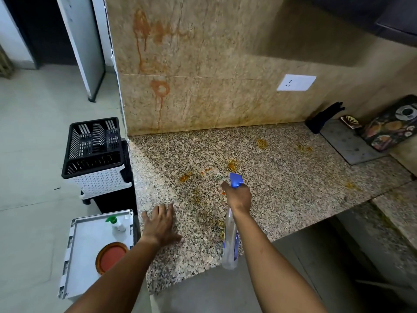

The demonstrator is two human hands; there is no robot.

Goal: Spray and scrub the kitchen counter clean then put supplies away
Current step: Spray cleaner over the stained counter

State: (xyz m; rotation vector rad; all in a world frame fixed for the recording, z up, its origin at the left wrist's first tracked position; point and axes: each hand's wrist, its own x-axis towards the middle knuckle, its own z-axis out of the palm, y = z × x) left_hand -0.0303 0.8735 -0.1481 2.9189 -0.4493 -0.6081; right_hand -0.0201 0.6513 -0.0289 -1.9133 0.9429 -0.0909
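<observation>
The speckled granite counter (pixel 282 177) still carries orange stains (pixel 232 165) from its middle toward the back edge, so spraying has barely begun: the right hand (pixel 239 196) grips the spray bottle (pixel 230 240) above the front edge, the left hand (pixel 161 224) rests flat near the left edge.

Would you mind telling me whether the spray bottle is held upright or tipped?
Tipped: the right hand grips the spray bottle with its blue nozzle pointing forward over the stained counter.
</observation>
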